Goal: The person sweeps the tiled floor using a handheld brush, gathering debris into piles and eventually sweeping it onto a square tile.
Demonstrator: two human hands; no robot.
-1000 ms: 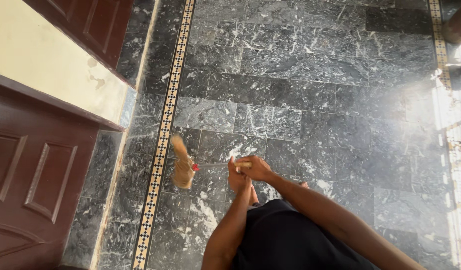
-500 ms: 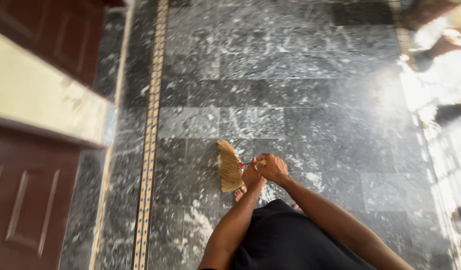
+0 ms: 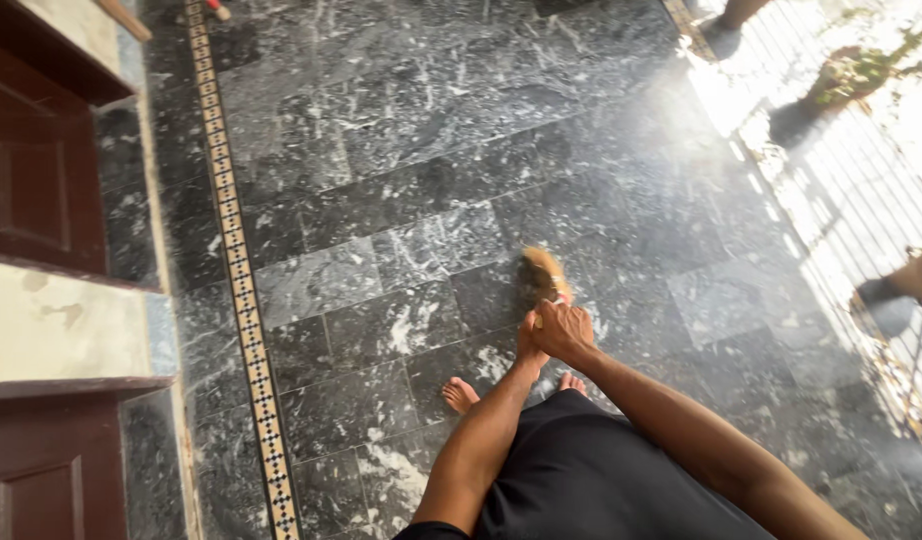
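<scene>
Beside bare foot (image 3: 460, 394), hands grip broom (image 3: 544, 272).

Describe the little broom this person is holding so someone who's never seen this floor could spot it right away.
Start on the dark marble floor, right of its checkered border strip. Where the left hand and right hand meet, the broom pokes out beyond them, a short straw-coloured bundle, the only pale yellow thing on the grey tiles.

No packages, labels, signs or screens show anywhere in the frame, from the upper left corner across to the lower right.
</scene>
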